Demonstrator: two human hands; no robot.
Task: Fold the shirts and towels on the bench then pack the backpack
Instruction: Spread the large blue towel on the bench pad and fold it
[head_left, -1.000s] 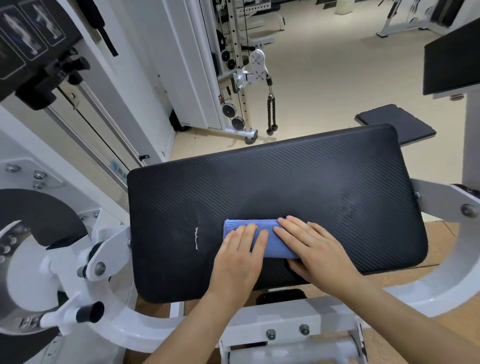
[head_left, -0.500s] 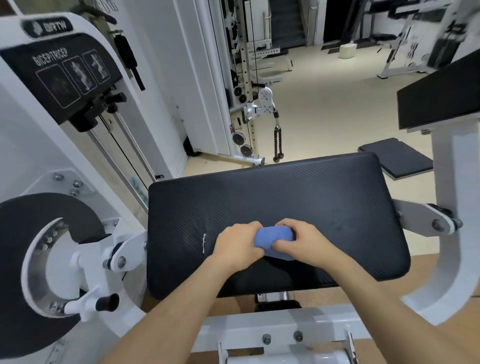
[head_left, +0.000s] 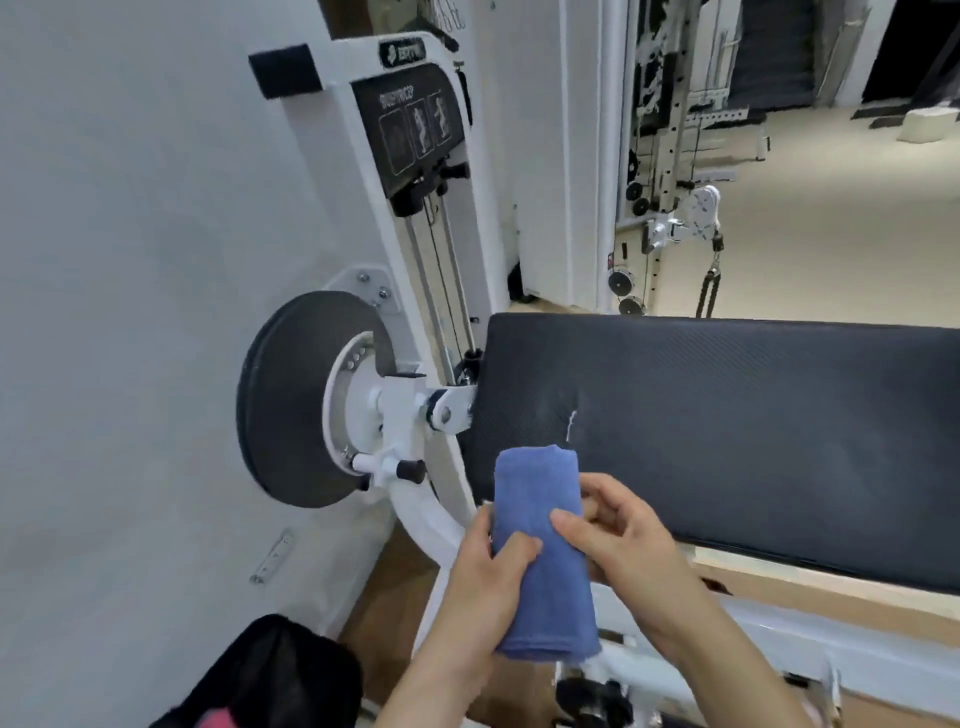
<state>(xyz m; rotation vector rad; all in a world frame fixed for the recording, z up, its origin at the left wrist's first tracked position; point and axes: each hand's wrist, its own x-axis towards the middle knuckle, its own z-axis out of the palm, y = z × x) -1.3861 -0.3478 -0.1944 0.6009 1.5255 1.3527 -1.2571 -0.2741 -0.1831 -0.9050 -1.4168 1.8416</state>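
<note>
Item: folded blue towel (head_left: 540, 525), held in the air off the tabletop's (head_left: 753, 431) near-left corner, backpack (head_left: 270, 675) lower left; my left hand (head_left: 478, 587) clamped round its middle, right hand (head_left: 628, 551) pinching its right edge; long axis near-to-far, folded end pointing far; likely risk: slackened grip lets layers spring open.
</note>
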